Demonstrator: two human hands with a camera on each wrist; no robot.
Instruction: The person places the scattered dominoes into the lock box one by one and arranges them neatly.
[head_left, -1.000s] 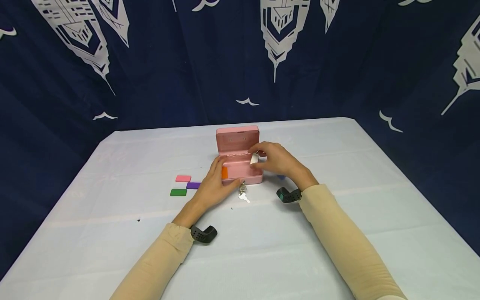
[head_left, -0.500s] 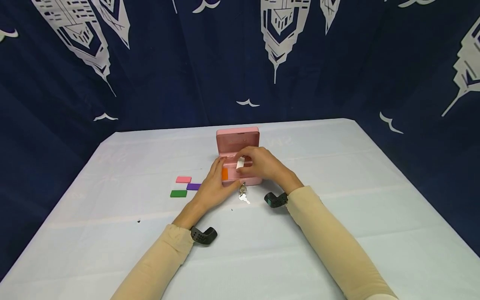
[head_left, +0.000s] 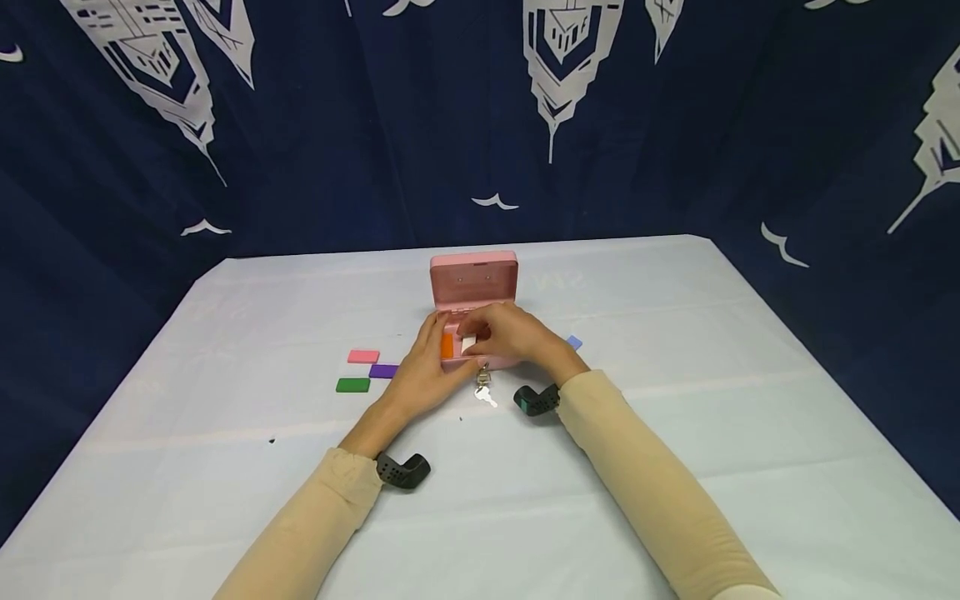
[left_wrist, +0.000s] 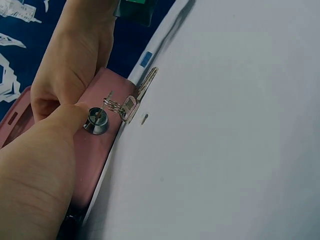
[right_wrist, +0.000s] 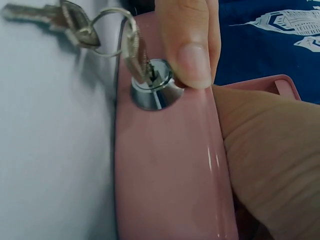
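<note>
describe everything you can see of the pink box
The pink box has a glossy shell that looks like painted metal. It sits upright on the white table, its hinged lid open at the back. A silvery lock on its front holds a key, with a second key linked to it. An orange piece lies inside at the left. The left hand holds that end, thumb beside the lock; the right hand reaches inside.

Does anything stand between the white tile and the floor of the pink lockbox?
Nothing visible does. The lid of the pink lockbox stands open, and the orange tile lies left of the white tile. The right-hand grip hides part of the box interior, however.
</note>
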